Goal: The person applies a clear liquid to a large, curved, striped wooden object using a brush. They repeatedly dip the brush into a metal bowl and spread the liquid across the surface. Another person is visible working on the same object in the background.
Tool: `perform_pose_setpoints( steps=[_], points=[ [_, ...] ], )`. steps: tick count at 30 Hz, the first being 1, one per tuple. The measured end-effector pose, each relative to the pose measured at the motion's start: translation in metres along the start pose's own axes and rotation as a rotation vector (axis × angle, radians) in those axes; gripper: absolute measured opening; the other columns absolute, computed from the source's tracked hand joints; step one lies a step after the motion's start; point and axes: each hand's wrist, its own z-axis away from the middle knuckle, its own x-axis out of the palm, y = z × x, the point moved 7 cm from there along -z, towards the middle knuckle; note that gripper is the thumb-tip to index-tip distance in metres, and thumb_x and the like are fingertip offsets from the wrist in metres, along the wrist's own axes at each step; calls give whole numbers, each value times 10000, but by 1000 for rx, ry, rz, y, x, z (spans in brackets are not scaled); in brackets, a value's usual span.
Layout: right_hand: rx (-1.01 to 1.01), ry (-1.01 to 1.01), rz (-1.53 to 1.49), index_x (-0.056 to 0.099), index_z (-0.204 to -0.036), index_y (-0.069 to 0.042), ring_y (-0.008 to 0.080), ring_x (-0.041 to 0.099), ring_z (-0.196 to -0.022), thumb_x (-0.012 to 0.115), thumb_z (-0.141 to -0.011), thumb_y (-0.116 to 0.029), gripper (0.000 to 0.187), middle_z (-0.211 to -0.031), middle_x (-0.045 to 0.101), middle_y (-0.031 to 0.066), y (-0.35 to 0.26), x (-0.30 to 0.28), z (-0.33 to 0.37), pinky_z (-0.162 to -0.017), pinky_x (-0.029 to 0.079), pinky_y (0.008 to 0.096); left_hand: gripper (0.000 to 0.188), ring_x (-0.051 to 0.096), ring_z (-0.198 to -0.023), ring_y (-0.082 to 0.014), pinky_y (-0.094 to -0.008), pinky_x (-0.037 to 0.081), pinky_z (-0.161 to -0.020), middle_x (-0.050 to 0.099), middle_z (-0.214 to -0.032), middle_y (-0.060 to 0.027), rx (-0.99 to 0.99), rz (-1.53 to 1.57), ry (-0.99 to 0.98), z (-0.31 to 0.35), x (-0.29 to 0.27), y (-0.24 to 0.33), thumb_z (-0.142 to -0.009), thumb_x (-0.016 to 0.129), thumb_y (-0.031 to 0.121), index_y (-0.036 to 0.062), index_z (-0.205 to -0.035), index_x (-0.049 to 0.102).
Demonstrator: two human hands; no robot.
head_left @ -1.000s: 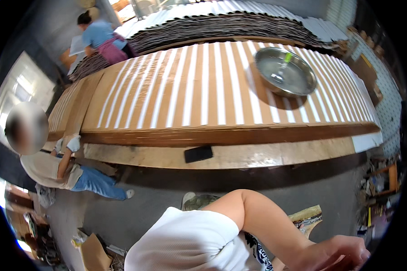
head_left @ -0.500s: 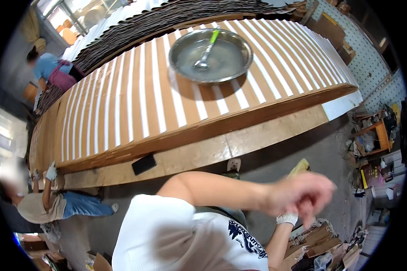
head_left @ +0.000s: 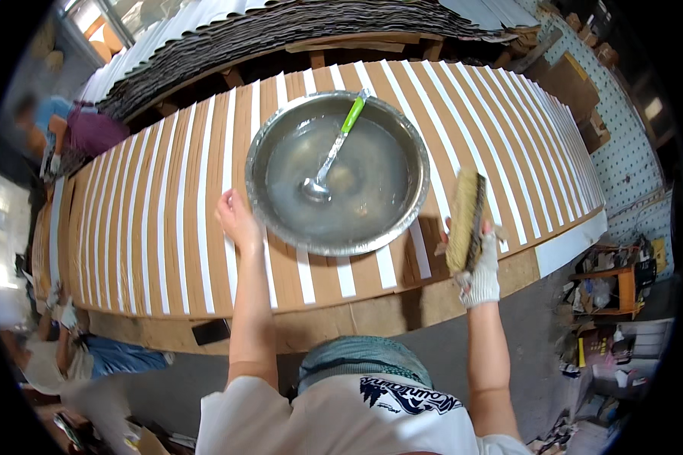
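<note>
My right hand (head_left: pixel 481 277), in a white knitted glove, is closed round a wide brush (head_left: pixel 465 220) with pale yellowish bristles and a dark edge. It holds the brush upright over the near right part of the striped sheets. Bare and empty, my left hand (head_left: pixel 239 221) is beside the left rim of a large metal basin (head_left: pixel 255 220), fingers loosely bent and apart; whether it touches the rim I cannot tell. Cloudy greyish liquid fills much of the basin. A metal ladle (head_left: pixel 331 161) with a green handle leans in it, its handle on the far rim.
Overlapping brown sheets with white strips (head_left: pixel 193 227) cover the long table. A dark phone (head_left: pixel 211 331) lies on its near wooden edge (head_left: pixel 334 322). Two people work at the left. Behind stands a stack of corrugated sheets (head_left: pixel 228 57); clutter and an orange-brown stand (head_left: pixel 624 288) are at right.
My left arm has swung from across my body to the basin's left side. My right hand has brought the brush up over the sheets. The basin looks nearer as the view shifted.
</note>
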Motion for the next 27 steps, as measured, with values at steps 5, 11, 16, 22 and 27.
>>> perform_pose_setpoints(
  steps=[5, 11, 16, 22, 27],
  points=[
    [4, 78, 102, 571, -1308, -89, 220, 658, -1060, 536, -1011, -386, 421, -1208, 664, 87, 9, 48, -89, -919, 553, 386, 385, 561, -713, -90, -246, 429, -625, 583, -767, 19, -424, 400, -482, -43, 66, -49, -1032, 464, 446, 109, -944, 625],
    [-69, -119, 61, 591, -1254, -36, 203, 627, -1040, 543, -1005, -353, 406, -1159, 667, 70, 33, 100, -118, -854, 516, 352, 629, 617, -1091, -284, -430, 508, -941, 654, -1161, -121, -662, 518, -489, -46, 77, -62, -955, 495, 623, 51, -1199, 587],
    [-328, 55, 515, 663, -1102, -35, 275, 655, -861, 488, -995, -487, 496, -900, 705, 153, 51, 54, -171, -784, 490, 396, 741, 584, -1136, -298, -425, 493, -969, 597, -1250, -162, -564, 480, -462, -31, 89, -29, -953, 475, 654, -3, -1292, 521],
    [-268, -68, 224, 632, -1171, 18, 157, 602, -861, 560, -991, -418, 477, -952, 686, 52, 21, 50, -163, -797, 485, 318, 724, 529, -1212, -294, -400, 437, -1022, 543, -1334, -173, -454, 444, -354, 4, 72, 39, -994, 431, 608, -27, -1341, 470],
    [-183, -139, 21, 659, -1120, 26, 108, 610, -847, 620, -956, -431, 487, -923, 689, 46, -53, 41, -130, -760, 492, 272, 813, 477, -1265, -317, -412, 411, -1048, 467, -1398, -211, -428, 368, -278, 40, 81, 89, -957, 457, 670, -27, -1375, 423]
  ],
)
